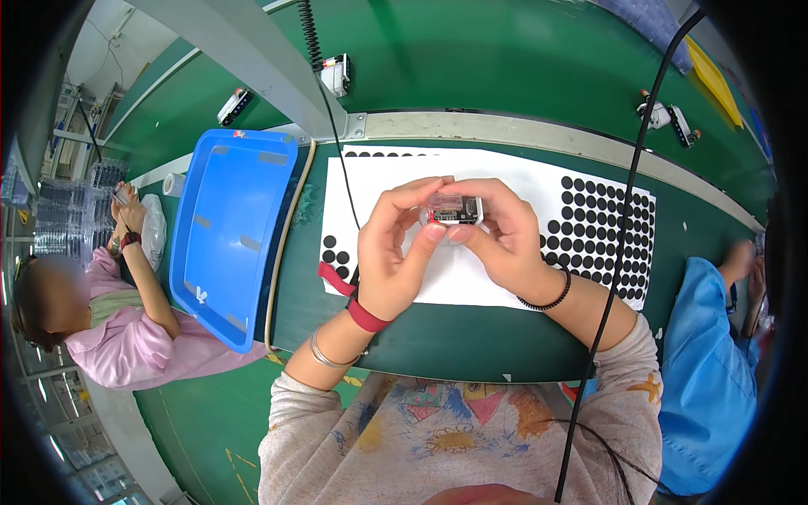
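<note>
My left hand (392,252) and my right hand (512,240) are closed around a small device (455,210) with a clear shell, a black-and-white body and a touch of red. Both thumbs press its near edge while the fingers curl round its far side and ends. The fingers partly cover it. Beneath my hands lies a white sheet (459,290) on the green table. Rows of round black stickers (602,223) fill the sheet's right part, with a few more at its left edge and along the top.
A blue tray (220,244) lies to the left, beside a grey post (252,59). Similar small devices (335,76) rest on the green surface beyond the metal rail. A black cable (627,198) crosses in front on the right. Co-workers sit at both sides.
</note>
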The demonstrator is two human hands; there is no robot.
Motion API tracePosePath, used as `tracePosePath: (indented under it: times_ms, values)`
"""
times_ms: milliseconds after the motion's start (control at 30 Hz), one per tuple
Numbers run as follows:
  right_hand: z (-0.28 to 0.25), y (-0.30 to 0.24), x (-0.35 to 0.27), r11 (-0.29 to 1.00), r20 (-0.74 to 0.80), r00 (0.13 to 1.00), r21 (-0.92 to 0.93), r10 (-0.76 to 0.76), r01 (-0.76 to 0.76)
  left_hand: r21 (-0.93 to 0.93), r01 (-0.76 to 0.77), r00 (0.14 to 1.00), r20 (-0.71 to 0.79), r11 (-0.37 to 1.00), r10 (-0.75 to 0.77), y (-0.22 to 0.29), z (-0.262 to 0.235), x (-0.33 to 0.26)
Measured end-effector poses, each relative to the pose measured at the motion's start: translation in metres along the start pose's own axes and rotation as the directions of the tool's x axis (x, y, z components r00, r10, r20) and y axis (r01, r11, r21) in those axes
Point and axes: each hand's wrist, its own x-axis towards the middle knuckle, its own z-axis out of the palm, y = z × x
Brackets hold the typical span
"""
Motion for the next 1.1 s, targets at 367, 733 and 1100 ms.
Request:
tracePosePath:
  times_ms: [367,733,1100]
  values:
    - [0.002,-0.002,-0.002,0.983,0.052,0.984,-0.061,-0.167,0.171,-0.007,-0.155,0.972,-0.178,0.988,0.151,-0.002,0.003,0.0]
    - [-0.003,0.006,-0.002,0.959,0.087,0.969,-0.143,-0.233,0.244,0.171,-0.132,0.984,-0.096,0.976,0.15,-0.005,-0.007,-0.002]
    - [-0.002,0.009,0.004,0.956,0.187,0.974,0.284,-0.131,0.074,-0.217,-0.005,1.0,-0.003,0.976,0.004,0.004,0.001,0.0]
